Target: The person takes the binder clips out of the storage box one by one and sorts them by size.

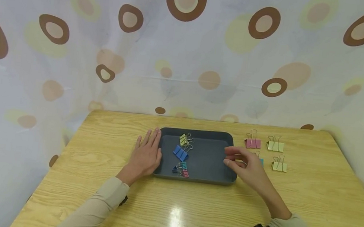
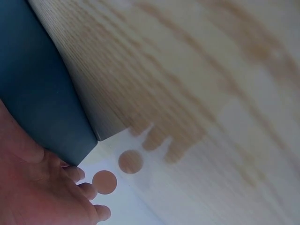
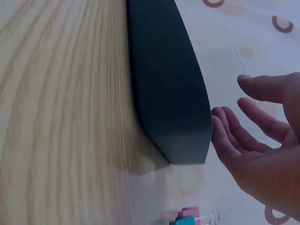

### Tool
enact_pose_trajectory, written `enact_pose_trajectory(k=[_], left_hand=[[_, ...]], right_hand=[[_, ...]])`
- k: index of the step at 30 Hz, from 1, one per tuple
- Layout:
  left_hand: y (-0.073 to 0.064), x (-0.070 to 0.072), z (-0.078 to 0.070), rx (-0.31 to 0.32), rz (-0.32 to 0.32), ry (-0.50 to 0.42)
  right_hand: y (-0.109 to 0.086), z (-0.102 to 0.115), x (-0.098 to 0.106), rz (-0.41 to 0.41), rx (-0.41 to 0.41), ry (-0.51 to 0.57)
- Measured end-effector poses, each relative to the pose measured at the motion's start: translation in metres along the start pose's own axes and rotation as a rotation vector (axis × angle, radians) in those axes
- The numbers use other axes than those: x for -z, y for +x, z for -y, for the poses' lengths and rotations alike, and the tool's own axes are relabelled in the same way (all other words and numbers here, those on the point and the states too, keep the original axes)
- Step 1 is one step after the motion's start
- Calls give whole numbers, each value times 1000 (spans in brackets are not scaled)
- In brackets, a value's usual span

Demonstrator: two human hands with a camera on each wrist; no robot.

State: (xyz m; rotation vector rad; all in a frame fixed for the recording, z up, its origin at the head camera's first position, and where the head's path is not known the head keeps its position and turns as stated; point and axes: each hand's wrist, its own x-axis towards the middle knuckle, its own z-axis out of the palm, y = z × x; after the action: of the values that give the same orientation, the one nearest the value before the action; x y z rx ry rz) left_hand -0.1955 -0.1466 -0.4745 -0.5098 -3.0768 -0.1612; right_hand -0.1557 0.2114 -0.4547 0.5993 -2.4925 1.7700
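Note:
A dark shallow tray [image 1: 208,182] lies on the table. My left hand [image 1: 143,158] rests along its left rim with straight fingers; the left wrist view shows that palm [image 2: 42,192] beside the tray's outer wall [image 2: 42,84]. Over the right rim hovers my right hand [image 1: 246,168], fingers loosely bent. In the right wrist view its thumb [image 3: 265,88] and forefinger stand apart, nothing visible between them. Inside the tray's left half lie a yellow binder clip [image 1: 184,139], a larger blue binder clip [image 1: 180,153] and several small clips [image 1: 184,169] in teal, pink and dark blue.
Right of the tray stand a pink binder clip [image 1: 253,143], a pale yellow clip [image 1: 276,146] and another pale yellow clip [image 1: 279,166]. A teal clip [image 1: 262,161] is partly hidden behind my right hand. A patterned curtain [image 1: 188,54] hangs behind the table [image 1: 211,214].

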Motion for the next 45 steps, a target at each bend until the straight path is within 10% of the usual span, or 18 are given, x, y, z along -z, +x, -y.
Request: enact_pose_trajectory(k=[45], left_hand=[[-1,1,2,-11,-2,9]], right_hand=[[73,0,-122,13,-136,-367]])
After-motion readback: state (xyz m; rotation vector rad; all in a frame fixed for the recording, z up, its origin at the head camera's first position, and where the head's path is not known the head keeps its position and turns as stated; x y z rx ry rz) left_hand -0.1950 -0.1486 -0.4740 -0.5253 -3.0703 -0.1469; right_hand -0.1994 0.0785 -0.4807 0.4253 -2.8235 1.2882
